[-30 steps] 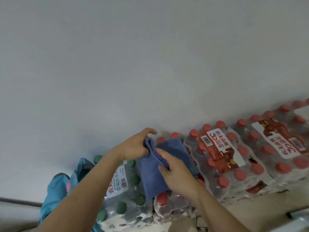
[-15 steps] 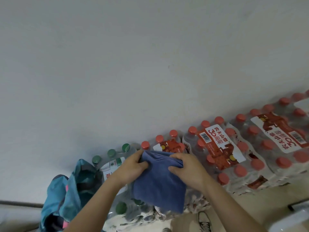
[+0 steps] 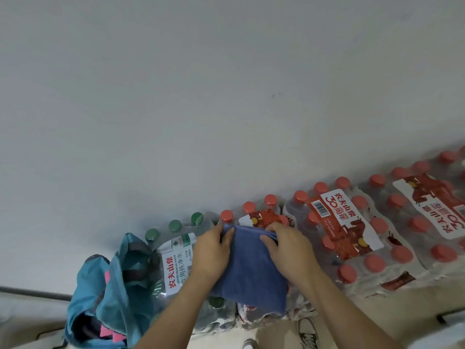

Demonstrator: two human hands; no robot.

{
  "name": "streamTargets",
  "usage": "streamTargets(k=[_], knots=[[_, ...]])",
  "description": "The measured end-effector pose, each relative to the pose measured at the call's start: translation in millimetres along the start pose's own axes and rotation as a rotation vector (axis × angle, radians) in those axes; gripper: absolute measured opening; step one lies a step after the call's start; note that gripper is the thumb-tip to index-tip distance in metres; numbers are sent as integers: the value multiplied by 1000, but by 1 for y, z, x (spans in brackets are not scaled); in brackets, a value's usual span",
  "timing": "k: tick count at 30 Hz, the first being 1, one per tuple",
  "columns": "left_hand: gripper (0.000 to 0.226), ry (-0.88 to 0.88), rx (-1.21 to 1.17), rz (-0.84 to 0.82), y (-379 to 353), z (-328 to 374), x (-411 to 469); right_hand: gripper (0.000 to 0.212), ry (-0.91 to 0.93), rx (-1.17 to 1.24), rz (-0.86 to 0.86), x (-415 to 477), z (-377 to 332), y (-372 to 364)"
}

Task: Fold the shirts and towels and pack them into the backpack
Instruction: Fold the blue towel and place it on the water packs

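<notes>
Towel (image 3: 249,270) lies folded on bottle packs (image 3: 352,238); my left hand (image 3: 214,251) and right hand (image 3: 288,250) grip its far edge.

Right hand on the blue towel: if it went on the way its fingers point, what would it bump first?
Probably the red-capped water bottles just beyond the far edge of the blue towel, which the right hand grips; depth is unclear.

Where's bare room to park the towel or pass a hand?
Free: tops of the red-cap packs, right of the right hand; floor strip before them. Crowded: left hand and right hand hold the towel; green-cap pack abuts the backpack.
</notes>
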State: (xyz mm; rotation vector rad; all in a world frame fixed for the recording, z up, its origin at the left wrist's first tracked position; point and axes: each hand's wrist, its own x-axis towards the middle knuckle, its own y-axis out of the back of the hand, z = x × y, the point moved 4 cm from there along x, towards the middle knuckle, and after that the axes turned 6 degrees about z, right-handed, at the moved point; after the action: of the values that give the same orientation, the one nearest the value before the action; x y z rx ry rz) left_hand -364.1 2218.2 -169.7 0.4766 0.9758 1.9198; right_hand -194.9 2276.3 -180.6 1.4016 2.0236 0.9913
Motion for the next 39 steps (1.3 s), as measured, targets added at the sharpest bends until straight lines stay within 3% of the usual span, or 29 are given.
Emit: streamTargets(k=[8,15,17,21,27,30,32,34,37,39], knots=[[22,-55,105,20,-6,-1,7,19,-10,-78,-106,15,8,-7],[24,-71,186,88,-9,-6,9,18,-20,-108,-38,14,6,-4],[27,-99,246,88,-7,-6,12,27,-1,-124,-37,13,9,-2],[29,-67,284,-38,-9,-4,18,39,30,-170,-237,19,15,5],[31,99,2,-162,-5,-6,23,31,-31,-135,-570,38,5,6],[31,128,-305,-195,16,7,30,19,42,-106,-517,48,-13,30],[38,39,-449,-131,43,25,35,16,140,-31,-349,56,-31,60],[45,-149,-422,-20,68,45,33,23,297,-36,-165,58,-50,90],[54,-537,-34,173,80,63,17,39,600,-177,59,45,-61,103],[63,-661,280,181,58,54,4,44,672,-268,39,29,-52,84]])
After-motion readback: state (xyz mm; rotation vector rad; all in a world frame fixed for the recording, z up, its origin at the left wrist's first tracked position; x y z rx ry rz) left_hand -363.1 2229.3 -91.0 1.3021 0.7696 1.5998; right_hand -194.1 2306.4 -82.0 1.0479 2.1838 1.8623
